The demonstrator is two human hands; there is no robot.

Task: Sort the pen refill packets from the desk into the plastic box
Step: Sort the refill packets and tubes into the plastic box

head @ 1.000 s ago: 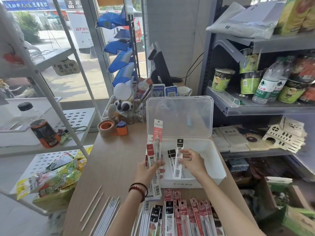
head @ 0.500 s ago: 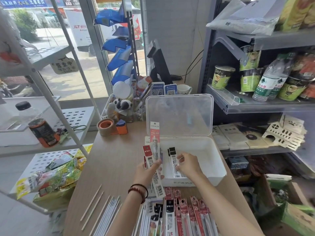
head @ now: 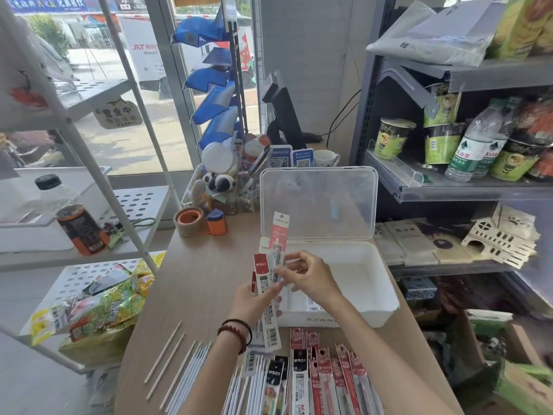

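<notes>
My left hand (head: pixel 254 301) grips a fanned bunch of refill packets (head: pixel 270 265) upright, just left of the white plastic box (head: pixel 365 283). My right hand (head: pixel 308 275) has its fingers curled onto that bunch, pinching one packet near the middle. The box stands open with its clear lid (head: pixel 317 202) raised; a packet (head: pixel 312 304) lies flat inside near the front wall. More red and black refill packets (head: pixel 326 375) lie in a row on the wooden desk (head: pixel 191 283) near me.
Loose white refills and thin sticks (head: pixel 185 363) lie front left on the desk. A tape dispenser (head: pixel 197 221) and a clear organizer (head: pixel 218 187) stand behind. A white rack with a bottle (head: pixel 79 223) is left, grey shelving (head: pixel 449 187) right.
My right hand let go of the black-topped packet in the box and moved left and up to the bunch in my left hand. The left hand stayed nearly still.
</notes>
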